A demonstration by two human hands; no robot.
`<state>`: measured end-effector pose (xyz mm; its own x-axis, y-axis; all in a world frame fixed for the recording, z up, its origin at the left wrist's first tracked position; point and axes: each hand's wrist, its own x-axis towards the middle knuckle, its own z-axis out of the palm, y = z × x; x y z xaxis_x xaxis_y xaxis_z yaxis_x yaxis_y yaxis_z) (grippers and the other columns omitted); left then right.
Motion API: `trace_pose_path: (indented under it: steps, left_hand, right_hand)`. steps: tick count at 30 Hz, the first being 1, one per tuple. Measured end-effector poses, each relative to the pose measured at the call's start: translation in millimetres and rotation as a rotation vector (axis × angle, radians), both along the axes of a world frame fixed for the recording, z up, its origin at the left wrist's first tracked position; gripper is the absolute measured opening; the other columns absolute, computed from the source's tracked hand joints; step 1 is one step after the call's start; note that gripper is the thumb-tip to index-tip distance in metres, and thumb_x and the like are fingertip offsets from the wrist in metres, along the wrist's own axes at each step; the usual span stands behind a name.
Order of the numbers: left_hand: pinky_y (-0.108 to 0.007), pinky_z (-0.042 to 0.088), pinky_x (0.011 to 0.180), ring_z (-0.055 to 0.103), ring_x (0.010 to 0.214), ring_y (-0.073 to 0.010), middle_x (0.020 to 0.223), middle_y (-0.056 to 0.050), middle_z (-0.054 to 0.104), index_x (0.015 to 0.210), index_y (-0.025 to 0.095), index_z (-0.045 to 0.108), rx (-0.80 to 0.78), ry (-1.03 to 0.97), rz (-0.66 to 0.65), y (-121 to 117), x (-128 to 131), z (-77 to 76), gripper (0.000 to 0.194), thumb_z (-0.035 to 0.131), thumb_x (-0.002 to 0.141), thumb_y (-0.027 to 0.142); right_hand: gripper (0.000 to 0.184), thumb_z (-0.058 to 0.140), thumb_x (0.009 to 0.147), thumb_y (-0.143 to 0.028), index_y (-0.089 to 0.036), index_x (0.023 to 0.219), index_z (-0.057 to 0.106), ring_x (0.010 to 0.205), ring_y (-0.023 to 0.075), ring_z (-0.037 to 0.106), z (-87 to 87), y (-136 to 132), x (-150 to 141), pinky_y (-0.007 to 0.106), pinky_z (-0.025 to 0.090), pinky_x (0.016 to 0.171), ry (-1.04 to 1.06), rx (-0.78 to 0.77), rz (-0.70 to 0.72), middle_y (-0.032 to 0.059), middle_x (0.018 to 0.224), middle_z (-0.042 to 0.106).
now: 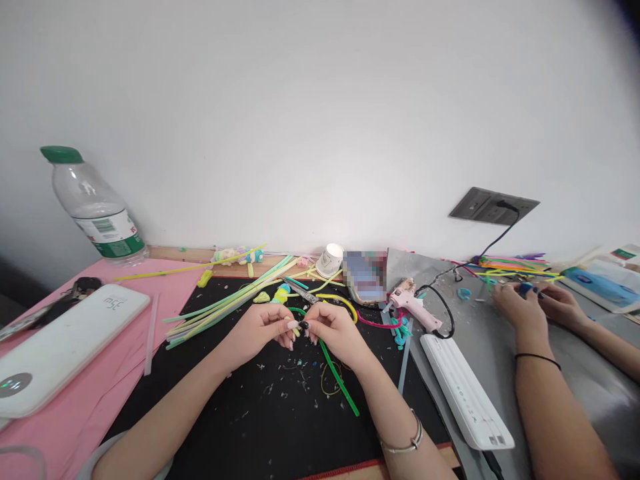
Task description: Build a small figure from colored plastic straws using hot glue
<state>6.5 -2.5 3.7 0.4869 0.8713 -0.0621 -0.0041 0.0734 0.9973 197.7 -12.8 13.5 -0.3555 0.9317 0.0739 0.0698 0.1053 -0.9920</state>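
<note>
Spreading across the foreground, the black mat (250, 427) bears a long bundle of pale fuzzy stems (225, 307) at its far left, while a pink glue gun (415, 305) lies to the right, on the grey surface (480, 333). Over the mat's far half, the left hand (263, 330) and right hand (337, 328) meet at their thumb tips, the right closed on a green stem (339, 379) that trails toward the near edge, with scissors (304, 292) just beyond; smallest, a yellow-green piece (296, 331) is pinched in the left fingertips.
</note>
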Motion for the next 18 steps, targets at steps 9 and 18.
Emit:
trace_pose_path:
  steps: [9,18]
  left_hand:
    - [-0.027,0.054,0.061,0.066,0.057,-0.0143,0.062,-0.001,0.067,0.068,0.016,0.062,-0.052,0.064,-0.066,-1.5,2.9,-1.9,0.025,0.066,0.078,0.038]
    - [-0.026,0.054,0.061,0.068,0.060,-0.0156,0.064,-0.004,0.070,0.066,0.015,0.062,-0.089,0.088,-0.133,-6.6,6.4,-1.0,0.024,0.067,0.077,0.035]
  right_hand:
    - [0.015,0.053,0.085,-0.028,-0.019,0.073,0.050,0.050,0.0090,0.043,4.0,0.3,1.5,0.022,0.036,0.050,-0.096,0.050,-0.032,-0.0053,0.056,0.047]
    - [0.013,0.049,0.085,-0.020,-0.019,0.072,0.049,0.058,0.0105,0.043,2.2,-2.1,0.4,0.023,0.034,0.056,-0.250,0.213,-0.072,-0.0045,0.063,0.044]
